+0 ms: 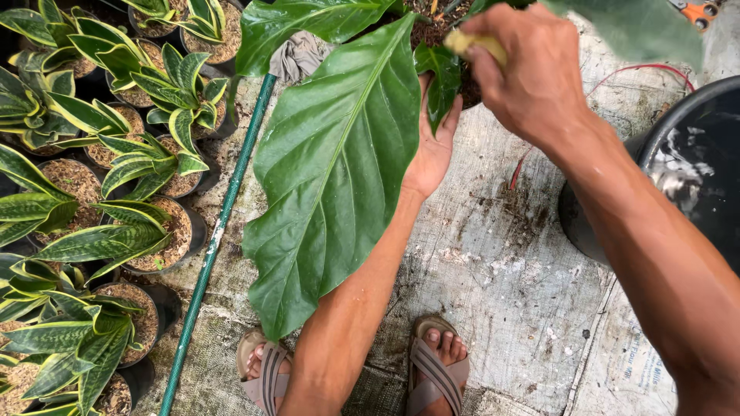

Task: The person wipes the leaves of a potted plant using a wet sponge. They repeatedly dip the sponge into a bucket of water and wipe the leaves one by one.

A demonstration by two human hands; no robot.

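Observation:
A large glossy green leaf hangs from a potted plant whose soil shows at the top centre. My left hand reaches up under the plant, fingers apart, palm against a small dark leaf beside the big one. My right hand is closed around a yellow sponge, pressing it at the plant's base. My two sandalled feet stand below on the concrete.
Several black pots of yellow-edged striped plants crowd the left side. A green hose runs diagonally across the ground. A black bucket of water stands at right. A grey cloth lies near the top.

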